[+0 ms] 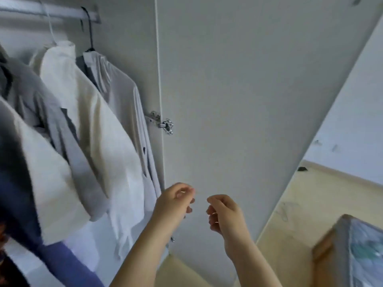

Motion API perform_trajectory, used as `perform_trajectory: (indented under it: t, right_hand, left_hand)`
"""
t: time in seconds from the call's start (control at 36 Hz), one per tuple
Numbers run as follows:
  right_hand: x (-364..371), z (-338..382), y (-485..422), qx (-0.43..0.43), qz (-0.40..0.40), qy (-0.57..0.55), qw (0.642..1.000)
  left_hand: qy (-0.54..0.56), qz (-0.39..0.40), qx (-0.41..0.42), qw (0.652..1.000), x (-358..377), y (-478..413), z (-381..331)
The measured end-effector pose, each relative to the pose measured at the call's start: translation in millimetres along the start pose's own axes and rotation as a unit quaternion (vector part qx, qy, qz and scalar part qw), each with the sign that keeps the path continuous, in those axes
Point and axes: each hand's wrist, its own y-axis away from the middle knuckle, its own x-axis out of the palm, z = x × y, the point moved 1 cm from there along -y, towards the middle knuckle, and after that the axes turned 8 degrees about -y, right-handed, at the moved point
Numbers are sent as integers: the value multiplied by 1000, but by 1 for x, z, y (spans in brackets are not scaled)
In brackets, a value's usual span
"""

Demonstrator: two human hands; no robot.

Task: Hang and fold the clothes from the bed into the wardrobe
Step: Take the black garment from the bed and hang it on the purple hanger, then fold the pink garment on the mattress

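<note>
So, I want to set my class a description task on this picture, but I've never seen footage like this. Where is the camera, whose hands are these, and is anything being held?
There is no machine here. The single picture comes from a camera worn on a person's head, looking forward and down, so you see their own bare arms. The left hand and right hand are raised in front of the open wardrobe door, with fingers loosely curled. Nothing shows in either hand. To the left, clothes hang from the rail: a cream garment on a white hanger, a pale shirt on a black hanger, and a grey garment further left. The metal piece is the door's hinge. At the lower right is a blurred corner of what looks like the bed.
</note>
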Motion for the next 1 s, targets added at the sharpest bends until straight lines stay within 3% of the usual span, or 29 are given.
perform_trajectory:
  t: [0.25,0.61,0.81,1.0]
  right_hand:
    - [-162,-21,18,24,-204,-79,976]
    - [-291,-28,44,16,-456,-176,872]
    - [-317,-32,41,6,-527,-242,815]
    - [-326,-40,47,30,-556,-294,777]
  left_hand:
    - [-37,205,23,978,158,9,-30]
    - [-85,431,68,896,328,5,-68]
    - [-96,491,98,860,377,-5,-86]
    - [-100,526,74,841,403,-1,-86]
